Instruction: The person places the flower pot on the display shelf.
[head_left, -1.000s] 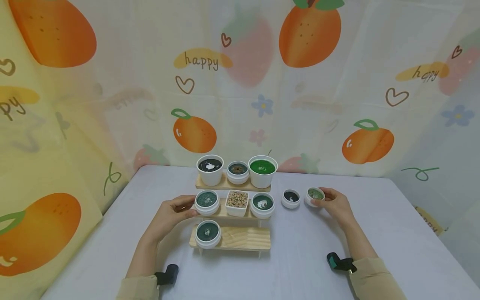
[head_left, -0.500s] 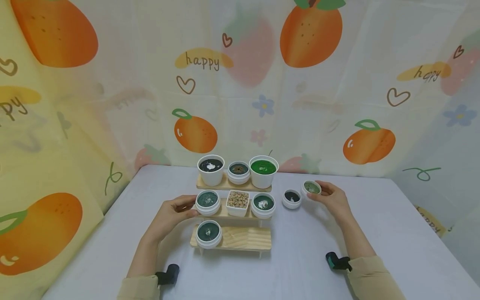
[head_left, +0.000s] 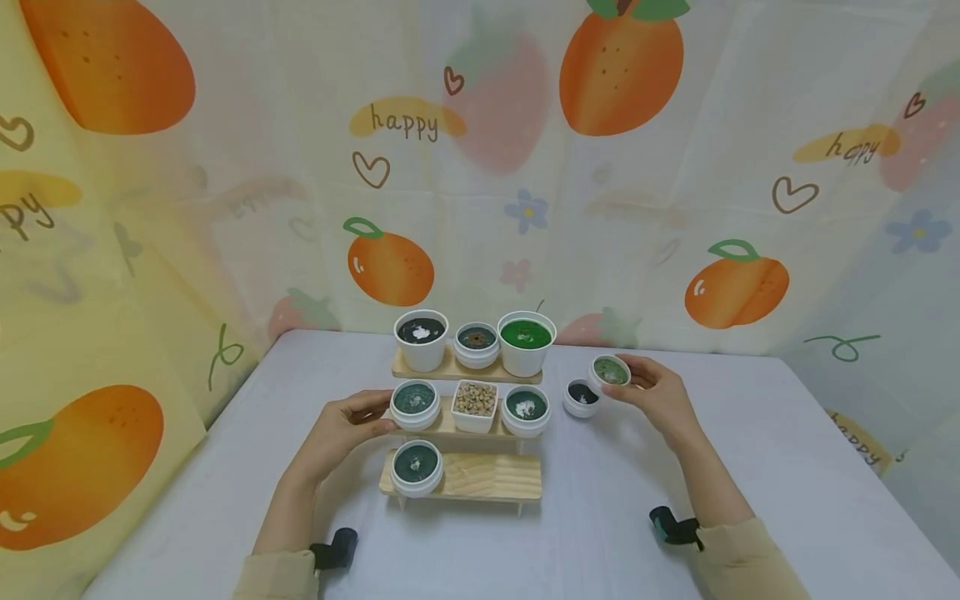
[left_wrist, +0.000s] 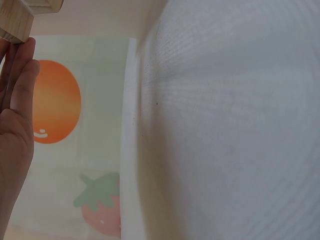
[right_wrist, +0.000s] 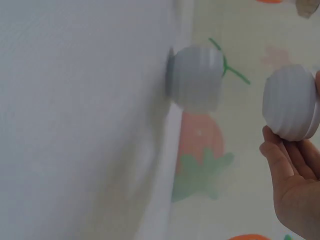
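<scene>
My right hand (head_left: 656, 396) pinches a small round white cup (right_wrist: 291, 102) with mottled green filling between thumb and fingers. It is raised, overlapping the edge of a second white cup (head_left: 581, 400) with dark filling on the table. My left hand (head_left: 348, 425) grips the left end of the middle shelf on a three-step wooden display stand (left_wrist: 15, 22), beside a cup with teal filling (head_left: 414, 400). That shelf also bears a square cup of tan bits (head_left: 474, 406) and a green-and-white cup (head_left: 525, 406).
The top shelf carries a black-filled tub (head_left: 422, 340), a small brown-topped cup (head_left: 476, 343) and a bright green tub (head_left: 527, 342). One teal cup (head_left: 416, 467) sits at the left of the bottom shelf (head_left: 491, 477). A fruit-printed cloth (head_left: 480, 192) hangs behind.
My right hand has lifted the mottled green cup off the table and carried it left, toward the dark-filled cup. My left hand stays where it was.
</scene>
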